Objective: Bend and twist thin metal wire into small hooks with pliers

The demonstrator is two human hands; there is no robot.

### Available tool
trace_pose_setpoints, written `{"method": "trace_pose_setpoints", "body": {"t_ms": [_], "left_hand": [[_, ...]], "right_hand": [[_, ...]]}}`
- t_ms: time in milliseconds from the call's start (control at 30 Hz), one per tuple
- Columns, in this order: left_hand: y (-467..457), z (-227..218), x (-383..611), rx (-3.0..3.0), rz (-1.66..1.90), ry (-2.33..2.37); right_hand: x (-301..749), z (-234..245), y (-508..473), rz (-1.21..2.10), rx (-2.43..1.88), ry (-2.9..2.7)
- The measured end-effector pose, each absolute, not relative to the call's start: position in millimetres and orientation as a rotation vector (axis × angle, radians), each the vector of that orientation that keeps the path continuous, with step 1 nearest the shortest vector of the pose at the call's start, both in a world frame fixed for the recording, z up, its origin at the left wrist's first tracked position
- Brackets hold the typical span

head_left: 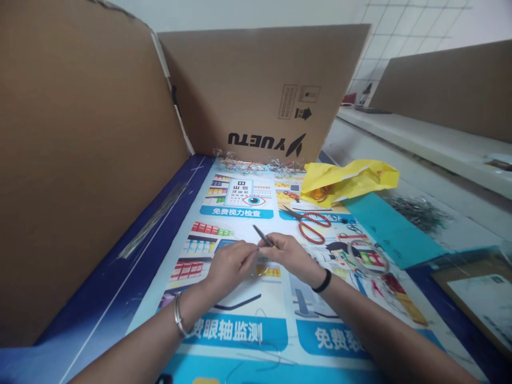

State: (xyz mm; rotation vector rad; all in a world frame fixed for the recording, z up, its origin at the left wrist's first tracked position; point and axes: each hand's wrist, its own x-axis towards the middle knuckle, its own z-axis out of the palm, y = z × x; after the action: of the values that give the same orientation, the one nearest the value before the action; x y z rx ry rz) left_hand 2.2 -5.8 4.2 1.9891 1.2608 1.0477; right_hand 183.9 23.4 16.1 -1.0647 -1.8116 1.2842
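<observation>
- Cardbd panel [256, 80] is looking matt.
- Hand tool [262, 234] is showing dull metal.
- Scissors [301, 217] are showing metal blades, plastic-lkg hndls.
- Bangle [177, 314] is shining, metal.
- Yellow wrapper [352, 181] is looking papery, creased.

Mid-frame, the right hand [293, 257] hides part of the metal tool [262, 235], and the left edge cuts off a cardboard panel [84, 144].
</observation>
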Motion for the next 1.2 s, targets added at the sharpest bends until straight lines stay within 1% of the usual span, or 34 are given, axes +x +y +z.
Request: {"method": "trace_pose_setpoints", "body": {"t_ms": [67,133,233,333,400,433,567,667,800,1067,1200], "left_hand": [[-7,5,4,1.835,1.065,1.252],[-7,7,7,1.540,1.085,1.208],[-10,9,12,1.028,1.083,0.967],[-13,8,17,0.746,1.055,0.755],[-15,6,19,0.723,1.040,0.704],[-15,5,19,0.735,1.043,0.690],[-13,7,16,0.777,1.083,0.693],[-10,9,13,0.780,1.103,0.712],[-8,7,11,0.777,1.114,0.758],[-6,9,6,0.828,1.087,0.859],[-5,9,6,0.813,1.100,0.824]], "right_hand": [[182,16,22,1.336,-1.063,-1.806],[181,13,22,1.334,-1.085,-1.737],[179,8,21,1.220,-1.144,-1.591],[177,6,19,1.070,-1.207,-1.467],[176,5,18,1.055,-1.210,-1.436],[176,5,17,1.103,-1.198,-1.426],[176,2,16,1.466,-1.077,-1.342],[177,0,14,1.576,-0.981,-1.312],[177,1,13,1.596,-0.929,-1.316],[178,2,11,1.537,-0.975,-1.364],[178,2,11,1.535,-0.992,-1.371]]}}
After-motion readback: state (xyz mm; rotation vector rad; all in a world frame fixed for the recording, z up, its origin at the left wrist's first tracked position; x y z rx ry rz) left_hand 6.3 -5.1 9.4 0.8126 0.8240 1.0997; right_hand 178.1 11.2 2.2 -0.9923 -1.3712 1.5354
